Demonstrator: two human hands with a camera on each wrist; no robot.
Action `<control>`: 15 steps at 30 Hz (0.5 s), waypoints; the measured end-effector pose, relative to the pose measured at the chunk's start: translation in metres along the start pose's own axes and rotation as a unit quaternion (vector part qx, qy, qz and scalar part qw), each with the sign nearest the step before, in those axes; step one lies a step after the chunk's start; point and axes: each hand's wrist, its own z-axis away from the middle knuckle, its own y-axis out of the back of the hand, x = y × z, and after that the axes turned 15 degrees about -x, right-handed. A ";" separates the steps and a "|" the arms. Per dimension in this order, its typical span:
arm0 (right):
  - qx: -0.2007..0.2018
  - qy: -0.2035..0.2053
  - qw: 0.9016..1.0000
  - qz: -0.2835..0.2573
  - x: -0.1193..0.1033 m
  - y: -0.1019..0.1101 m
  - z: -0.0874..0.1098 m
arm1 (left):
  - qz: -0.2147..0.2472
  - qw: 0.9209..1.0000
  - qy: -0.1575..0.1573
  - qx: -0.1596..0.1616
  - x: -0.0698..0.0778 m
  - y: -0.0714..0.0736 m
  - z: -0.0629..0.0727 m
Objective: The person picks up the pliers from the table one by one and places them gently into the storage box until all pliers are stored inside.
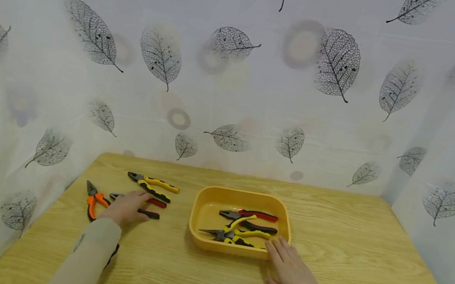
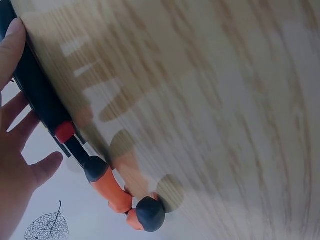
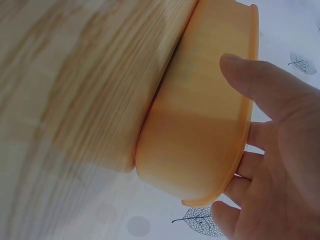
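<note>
My left hand (image 1: 125, 209) reaches over red-and-black pliers (image 1: 157, 203) lying on the table, its fingers at the red handle and its thumb by the black one. In the left wrist view the thumb lies against the black handle (image 2: 42, 92), the other fingers spread on the far side. My right hand (image 1: 291, 276) rests at the near right corner of a yellow tray (image 1: 232, 249), fingers straight over the rim and thumb outside. Inside the tray lie red-and-black pliers (image 1: 260, 215) and yellow-and-black needle-nose pliers (image 1: 254, 234).
Yellow-and-black pliers (image 1: 162, 184) lie behind my left hand. Orange-and-black pliers (image 1: 91, 207) are to its left, partly hidden by the hand. A white curtain with leaf prints (image 1: 235, 93) hangs round the back and sides of the wooden table (image 1: 340, 226).
</note>
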 end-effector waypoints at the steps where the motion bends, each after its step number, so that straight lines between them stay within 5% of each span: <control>1: 0.000 0.000 1.000 0.000 0.000 0.000 0.000 | -0.002 1.000 0.000 0.002 0.000 0.000 0.000; 15: 0.011 0.000 1.000 0.009 0.001 -0.001 -0.001 | -0.015 1.000 -0.010 0.001 0.006 -0.003 -0.002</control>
